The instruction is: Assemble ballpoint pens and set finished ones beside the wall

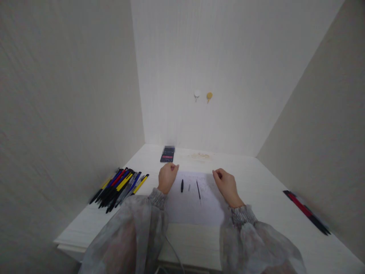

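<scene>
My left hand (168,178) is closed, its thumb and fingertips together near the left edge of a white sheet (196,215). Opposite it, my right hand (226,185) is closed too, fingers curled in at the sheet's right side. Nothing shows in either hand. Between the hands, apart from both, three small parts lie on the sheet: a short black pen barrel piece (182,185), a small grey spring (189,187) and a thin dark pen refill (198,190).
Left of my left arm lies a pile of pens (118,188) in several colours. More red and black pens (306,211) lie along the right wall. A phone (167,156) sits at the back. Two hooks (197,94) are on the rear wall. A cable (174,251) hangs at the front edge.
</scene>
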Demonstrator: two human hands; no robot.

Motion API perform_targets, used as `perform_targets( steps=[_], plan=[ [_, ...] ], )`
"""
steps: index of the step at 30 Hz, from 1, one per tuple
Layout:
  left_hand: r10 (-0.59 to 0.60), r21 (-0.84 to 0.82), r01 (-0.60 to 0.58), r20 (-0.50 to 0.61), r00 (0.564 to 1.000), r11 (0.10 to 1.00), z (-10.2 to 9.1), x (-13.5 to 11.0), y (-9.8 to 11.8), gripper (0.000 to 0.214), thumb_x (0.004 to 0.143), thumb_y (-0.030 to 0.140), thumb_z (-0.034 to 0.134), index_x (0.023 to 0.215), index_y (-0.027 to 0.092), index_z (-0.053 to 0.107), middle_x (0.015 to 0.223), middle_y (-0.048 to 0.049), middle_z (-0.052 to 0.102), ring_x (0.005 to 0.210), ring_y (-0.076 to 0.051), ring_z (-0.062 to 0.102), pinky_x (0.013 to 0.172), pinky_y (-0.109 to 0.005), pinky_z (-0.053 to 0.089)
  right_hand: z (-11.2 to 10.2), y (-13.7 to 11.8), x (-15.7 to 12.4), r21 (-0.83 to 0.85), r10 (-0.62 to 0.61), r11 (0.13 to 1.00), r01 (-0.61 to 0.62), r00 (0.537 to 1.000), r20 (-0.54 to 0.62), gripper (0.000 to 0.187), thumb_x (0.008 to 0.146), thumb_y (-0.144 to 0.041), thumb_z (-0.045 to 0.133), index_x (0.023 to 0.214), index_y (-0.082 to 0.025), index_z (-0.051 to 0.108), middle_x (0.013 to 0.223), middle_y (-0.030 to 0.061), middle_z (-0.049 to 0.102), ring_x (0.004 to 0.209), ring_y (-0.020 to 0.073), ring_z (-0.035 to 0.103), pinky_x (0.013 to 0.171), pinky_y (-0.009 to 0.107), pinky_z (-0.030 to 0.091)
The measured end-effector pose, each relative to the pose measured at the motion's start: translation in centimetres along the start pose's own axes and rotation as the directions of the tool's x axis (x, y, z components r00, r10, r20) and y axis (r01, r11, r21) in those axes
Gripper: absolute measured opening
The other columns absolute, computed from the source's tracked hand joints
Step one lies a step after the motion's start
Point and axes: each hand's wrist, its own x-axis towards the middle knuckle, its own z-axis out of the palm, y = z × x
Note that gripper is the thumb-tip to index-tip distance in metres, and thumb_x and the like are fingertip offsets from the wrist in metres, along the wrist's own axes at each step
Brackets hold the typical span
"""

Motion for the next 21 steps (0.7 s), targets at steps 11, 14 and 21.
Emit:
perform_targets(
  steps=[11, 14, 21],
  plan=[
    [0.213, 0.137, -0.271, 0.333, 0.918, 0.953, 3.1, -2.6, 2.0, 0.033, 0.054, 0.05, 0.064, 0.061, 0.018, 0.066, 0.088, -0.0084, 0.054, 0.091, -0.025, 0.044, 0.079, -0.034, 0.031, 3.3, -2.3, -2.6, -0.113, -0.047, 0.989, 0.099, 0.92, 0.39, 0.022, 0.072, -0.036, 0.049, 0.076, -0.017, 0.059, 0.074, 0.0069, 0.063, 0.068, 0.0161, 0.056, 0.054, 0.023, 0.031],
    [0.155, 0.159, -0.233, 0.395, 0.905, 0.959, 3.3, -2.6, 2.0, 0.029, 0.053, 0.046, 0.066, 0.064, 0.019, 0.066, 0.093, -0.0081, 0.052, 0.094, -0.026, 0.042, 0.078, -0.035, 0.032, 3.3, -2.3, -2.7, -0.161, -0.013, 0.982, 0.095, 0.896, 0.443, 0.02, 0.071, -0.032, 0.049, 0.079, -0.016, 0.06, 0.079, 0.0086, 0.063, 0.072, 0.0176, 0.057, 0.056, 0.024, 0.033],
    [0.236, 0.123, -0.323, 0.452, 0.86, 0.938, 3.6, -2.6, 1.9, 0.017, 0.061, 0.034, 0.064, 0.066, 0.018, 0.066, 0.092, -0.008, 0.053, 0.094, -0.026, 0.04, 0.075, -0.035, 0.031, 2.4, -3.2, -2.9, -0.297, -0.011, 0.941, 0.165, 0.888, 0.459, 0.022, 0.07, -0.021, 0.046, 0.082, -0.011, 0.062, 0.085, 0.0147, 0.063, 0.079, 0.0225, 0.058, 0.062, 0.027, 0.039]
  ],
)
